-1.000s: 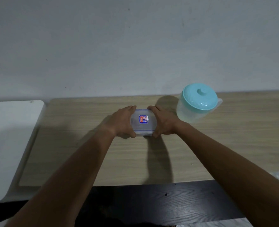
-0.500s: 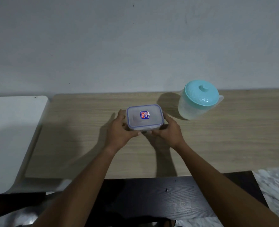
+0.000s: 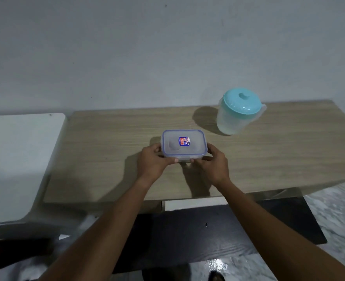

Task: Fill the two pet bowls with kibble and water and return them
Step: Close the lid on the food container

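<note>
A clear rectangular plastic container [image 3: 182, 143] with a blue-rimmed lid and a small sticker is held a little above the wooden table [image 3: 106, 151]. My left hand [image 3: 153, 161] grips its near left corner and my right hand [image 3: 212, 165] grips its near right corner. Its contents cannot be made out through the cloudy lid. A translucent pitcher [image 3: 238, 114] with a turquoise lid stands at the back right of the table, apart from my hands. No pet bowls are in view.
A white surface [image 3: 15, 159] adjoins the table on the left. A dark wooden panel [image 3: 208, 240] lies below the table's front edge, with marbled floor [image 3: 340, 220] to the right. A plain wall rises behind the table.
Both hands shifted from the container's sides to its near corners and drew it toward me, lifting it off the table. The camera pulled back and tilted down.
</note>
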The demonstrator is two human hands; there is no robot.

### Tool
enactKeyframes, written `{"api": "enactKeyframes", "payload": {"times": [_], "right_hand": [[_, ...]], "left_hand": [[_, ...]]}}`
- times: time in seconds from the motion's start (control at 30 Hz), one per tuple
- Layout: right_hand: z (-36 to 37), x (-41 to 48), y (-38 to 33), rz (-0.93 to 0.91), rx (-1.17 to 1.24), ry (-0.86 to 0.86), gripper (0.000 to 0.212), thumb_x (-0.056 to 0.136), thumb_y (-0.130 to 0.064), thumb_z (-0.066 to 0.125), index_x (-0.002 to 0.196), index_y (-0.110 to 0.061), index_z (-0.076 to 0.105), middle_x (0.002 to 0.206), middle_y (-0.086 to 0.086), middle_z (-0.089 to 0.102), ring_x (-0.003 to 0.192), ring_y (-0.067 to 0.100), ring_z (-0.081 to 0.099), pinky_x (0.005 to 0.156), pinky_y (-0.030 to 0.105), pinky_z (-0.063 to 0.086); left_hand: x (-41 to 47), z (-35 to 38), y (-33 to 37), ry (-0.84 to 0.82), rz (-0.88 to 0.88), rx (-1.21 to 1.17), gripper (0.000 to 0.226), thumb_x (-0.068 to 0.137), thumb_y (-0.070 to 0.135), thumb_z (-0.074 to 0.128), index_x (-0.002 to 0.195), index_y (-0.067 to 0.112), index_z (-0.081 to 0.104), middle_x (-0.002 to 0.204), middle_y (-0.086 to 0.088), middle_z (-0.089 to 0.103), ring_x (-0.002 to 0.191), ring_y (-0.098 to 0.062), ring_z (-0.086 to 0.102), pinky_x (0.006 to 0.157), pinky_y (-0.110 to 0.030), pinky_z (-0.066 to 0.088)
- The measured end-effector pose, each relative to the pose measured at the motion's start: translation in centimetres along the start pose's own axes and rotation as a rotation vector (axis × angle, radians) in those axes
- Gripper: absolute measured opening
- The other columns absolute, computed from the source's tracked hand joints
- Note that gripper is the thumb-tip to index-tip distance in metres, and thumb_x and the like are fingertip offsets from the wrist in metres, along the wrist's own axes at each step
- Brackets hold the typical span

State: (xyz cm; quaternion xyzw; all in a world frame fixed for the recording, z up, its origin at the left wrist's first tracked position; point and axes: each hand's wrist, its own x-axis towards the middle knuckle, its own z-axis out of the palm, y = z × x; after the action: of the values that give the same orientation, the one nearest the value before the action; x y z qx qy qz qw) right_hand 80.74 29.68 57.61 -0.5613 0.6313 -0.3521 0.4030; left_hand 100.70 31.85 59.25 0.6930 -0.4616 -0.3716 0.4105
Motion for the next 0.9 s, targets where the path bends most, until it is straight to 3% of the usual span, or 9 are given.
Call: {"api": "enactKeyframes", "payload": {"times": [0.27,0.4,0.47,0.57,0.63,0.73,0.83,0.9], "right_hand": [[-4.4,-6.2,1.5,-0.043,0.086,-0.028,0.077,0.056,-0.050,0.081,0.129,-0.030,0.066,0.118,-0.010,0.073,0.085,0.012,0.077,0.082,0.049,0.061],[-7.7,-10.2,3.4,-0.081,0.070,-0.072,0.058,0.070,-0.031,0.086,0.124,-0.033,0.065,0.111,-0.020,0.070,0.087,0.012,0.075,0.081,0.040,0.061],[-10.0,-12.3,5.0,-0.117,0.062,-0.088,0.053,0.075,-0.022,0.085,0.120,-0.039,0.064,0.103,-0.030,0.067,0.083,0.006,0.073,0.080,0.035,0.060],[-12.1,-14.6,7.2,-0.159,0.046,-0.110,0.057,0.074,-0.020,0.084,0.125,-0.035,0.065,0.101,-0.027,0.070,0.091,0.001,0.070,0.085,0.036,0.060],[-13.5,-16.4,8.4,-0.163,0.050,-0.131,0.057,0.073,-0.025,0.083,0.124,-0.039,0.065,0.105,-0.025,0.073,0.097,0.005,0.071,0.085,0.038,0.060],[-14.5,-18.7,9.5,-0.148,0.045,-0.147,0.056,0.075,-0.025,0.083,0.120,-0.050,0.061,0.103,-0.038,0.069,0.097,0.007,0.071,0.081,0.031,0.058],[-14.8,-19.9,10.5,-0.130,0.045,-0.131,0.058,0.075,-0.022,0.082,0.125,-0.044,0.062,0.108,-0.024,0.072,0.096,0.009,0.072,0.079,0.025,0.055],[-14.6,-20.2,11.5,-0.105,0.037,-0.128,0.059,0.076,-0.017,0.083,0.127,-0.038,0.064,0.108,-0.020,0.072,0.092,0.007,0.072,0.076,0.016,0.053]], "left_hand": [[-8.2,1.8,1.0,0.059,-0.005,-0.027,0.070,0.048,0.034,0.094,0.113,0.021,0.073,0.103,0.007,0.075,0.088,-0.009,0.073,0.076,-0.039,0.062],[-14.1,4.1,1.5,0.123,0.001,-0.076,0.065,0.055,0.019,0.094,0.115,0.021,0.071,0.106,0.010,0.072,0.087,-0.003,0.070,0.076,-0.018,0.057],[-17.3,6.0,1.5,0.130,-0.015,-0.164,0.059,0.055,0.011,0.093,0.109,0.026,0.072,0.103,0.007,0.074,0.085,-0.005,0.071,0.080,-0.022,0.057],[-21.0,8.1,0.8,0.133,-0.041,-0.263,0.050,0.058,-0.001,0.089,0.090,0.033,0.072,0.085,0.010,0.077,0.082,-0.005,0.071,0.086,-0.032,0.056],[-23.6,9.2,0.7,0.130,-0.053,-0.286,0.052,0.060,0.001,0.089,0.101,0.027,0.072,0.087,0.008,0.077,0.084,-0.006,0.072,0.083,-0.028,0.056],[-26.0,10.0,0.0,0.120,-0.066,-0.294,0.065,0.062,0.004,0.089,0.123,0.011,0.067,0.095,0.000,0.077,0.091,-0.010,0.073,0.085,-0.029,0.058],[-27.0,10.6,-1.1,0.127,-0.088,-0.292,0.071,0.060,0.005,0.090,0.126,0.011,0.065,0.093,0.000,0.077,0.092,-0.012,0.073,0.089,-0.034,0.056],[-27.4,11.1,-2.0,0.128,-0.113,-0.293,0.071,0.060,0.005,0.090,0.126,0.012,0.065,0.090,0.003,0.077,0.092,-0.011,0.072,0.087,-0.030,0.056]]}}
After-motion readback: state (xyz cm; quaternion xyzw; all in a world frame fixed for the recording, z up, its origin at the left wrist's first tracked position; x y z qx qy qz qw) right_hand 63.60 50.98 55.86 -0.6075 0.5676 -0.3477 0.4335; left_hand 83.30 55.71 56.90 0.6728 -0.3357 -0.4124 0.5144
